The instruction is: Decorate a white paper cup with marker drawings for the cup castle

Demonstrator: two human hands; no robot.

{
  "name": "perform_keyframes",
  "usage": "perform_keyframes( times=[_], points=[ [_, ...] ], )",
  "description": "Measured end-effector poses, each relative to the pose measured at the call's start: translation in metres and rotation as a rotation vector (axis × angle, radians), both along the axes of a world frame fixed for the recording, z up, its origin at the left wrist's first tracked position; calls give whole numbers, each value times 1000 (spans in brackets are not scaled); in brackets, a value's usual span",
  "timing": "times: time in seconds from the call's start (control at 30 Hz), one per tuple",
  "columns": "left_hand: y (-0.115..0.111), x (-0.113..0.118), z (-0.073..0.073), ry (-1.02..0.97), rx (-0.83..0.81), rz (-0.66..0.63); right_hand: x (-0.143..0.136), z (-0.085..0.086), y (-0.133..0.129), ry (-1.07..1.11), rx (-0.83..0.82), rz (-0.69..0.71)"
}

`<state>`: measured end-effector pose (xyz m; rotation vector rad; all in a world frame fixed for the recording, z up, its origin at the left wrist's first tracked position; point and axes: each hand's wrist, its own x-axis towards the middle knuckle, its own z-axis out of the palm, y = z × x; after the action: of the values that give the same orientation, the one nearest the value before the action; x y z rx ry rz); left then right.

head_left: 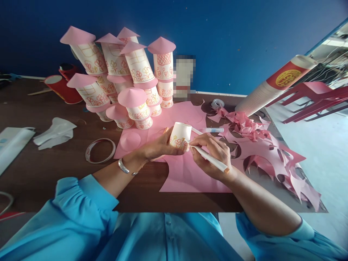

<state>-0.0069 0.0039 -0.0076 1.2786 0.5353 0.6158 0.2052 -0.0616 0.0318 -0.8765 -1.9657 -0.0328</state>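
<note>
Nearest, blue sleeves (89,206) reach in over the front edge of the brown worktop (144,192). Left hand (161,146) grasps a small white cup (181,130), fingers wrapped about its lower part; the cup is tilted, held above the worktop's middle, flowers drawn in red and yellow on its side. Right hand (213,154) grips a white marker (210,159) between thumb and fingers, orange at its rear end, tip at the cup's drawn side; whether it touches, cannot tell. Below both hands, pink sheets (187,177) spread from near the front edge toward the back. Toward the right edge, cut pink scraps (269,152) run from the front right corner rearward. Left of the sheets, a tape roll (87,155) lies flat; crumpled white film (56,132) farther left, a white packet (13,145) at the left side. Just behind the right hand, a pale capped pen (214,130) lies down. Beyond, left of centre, decorated cup towers (140,67) stand grouped under pink cone roofs, red cups (63,88) beside them toward the back edge. Far right corner: a tall cup stack (255,96). Behind the back edge, a blue wall (231,43).
</note>
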Motion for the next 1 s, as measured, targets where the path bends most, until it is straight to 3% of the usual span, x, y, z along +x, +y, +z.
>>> perform_keyframes(
  times=[1.0],
  points=[
    [-1, 2, -1, -45, -19, 34, 0, -2, 1, 36, -2, 17]
  ],
)
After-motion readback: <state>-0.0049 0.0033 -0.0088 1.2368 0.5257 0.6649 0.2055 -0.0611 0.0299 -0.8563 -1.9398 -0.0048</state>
